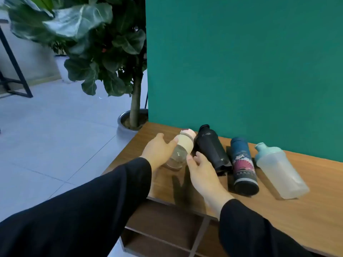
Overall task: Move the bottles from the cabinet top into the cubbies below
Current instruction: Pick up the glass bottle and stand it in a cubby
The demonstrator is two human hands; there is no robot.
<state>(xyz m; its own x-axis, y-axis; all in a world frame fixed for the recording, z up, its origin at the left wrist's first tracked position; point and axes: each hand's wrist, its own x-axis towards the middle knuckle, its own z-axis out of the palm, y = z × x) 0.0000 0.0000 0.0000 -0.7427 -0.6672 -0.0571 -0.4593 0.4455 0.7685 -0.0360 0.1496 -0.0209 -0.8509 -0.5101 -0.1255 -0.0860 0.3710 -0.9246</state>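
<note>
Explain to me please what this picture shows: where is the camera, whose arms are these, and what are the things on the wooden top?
There is no machine here. A person wears a wide-angle camera on the head, so you look forward and down along their own two arms in black sleeves.

The wooden surface is the cabinet top; below its front edge you see the open cubbies. Four bottles stand in a row in front of a green wall: a clear bottle with a cream sleeve, a black bottle, a dark blue patterned bottle and a frosted bottle with a mint lid.

The left hand and the right hand are on either side of the clear bottle, fingers touching it. It seems to rest still on the top, so the grip is only beginning. A potted plant stands on the floor to the left.
</note>
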